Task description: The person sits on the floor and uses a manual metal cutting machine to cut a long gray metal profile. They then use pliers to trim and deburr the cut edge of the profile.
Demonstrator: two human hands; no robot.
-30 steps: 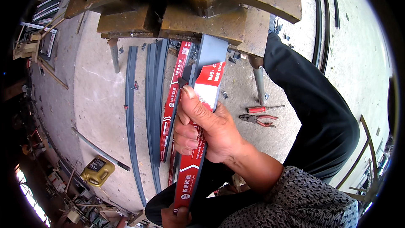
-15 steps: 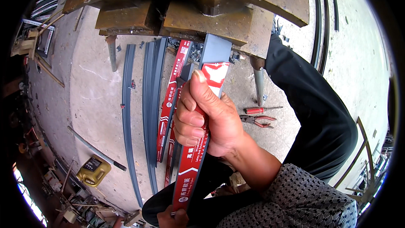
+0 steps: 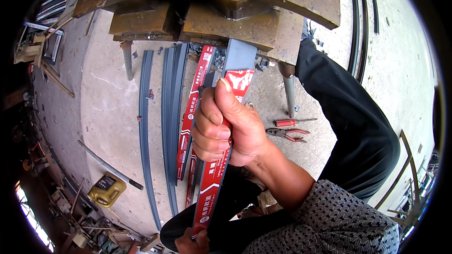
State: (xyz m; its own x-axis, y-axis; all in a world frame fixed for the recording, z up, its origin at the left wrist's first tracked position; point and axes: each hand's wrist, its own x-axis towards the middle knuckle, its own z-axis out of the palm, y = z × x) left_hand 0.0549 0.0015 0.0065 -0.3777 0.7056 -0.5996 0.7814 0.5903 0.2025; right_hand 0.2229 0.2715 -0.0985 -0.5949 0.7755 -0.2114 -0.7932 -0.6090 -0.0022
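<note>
My right hand (image 3: 226,129) is clenched around a long grey metal profile strip (image 3: 238,61) covered with red and white film, thumb pressed along its top. The strip's far end sits under a rusty steel machine block (image 3: 212,0) above it. My left hand (image 3: 190,241) holds the near end of the same strip at the bottom of the view, only partly visible. My dark trouser legs (image 3: 348,127) show on the right and below.
Several grey profile strips (image 3: 167,127) and red-filmed ones (image 3: 190,117) lie on the concrete floor. A red-handled screwdriver (image 3: 292,122) and pliers (image 3: 288,134) lie right of my hand. A yellow canister (image 3: 106,189) stands lower left; metal clutter lines the left edge.
My right hand has slid further up the strip toward the machine, and the strip's far end has gone deeper under the steel block.
</note>
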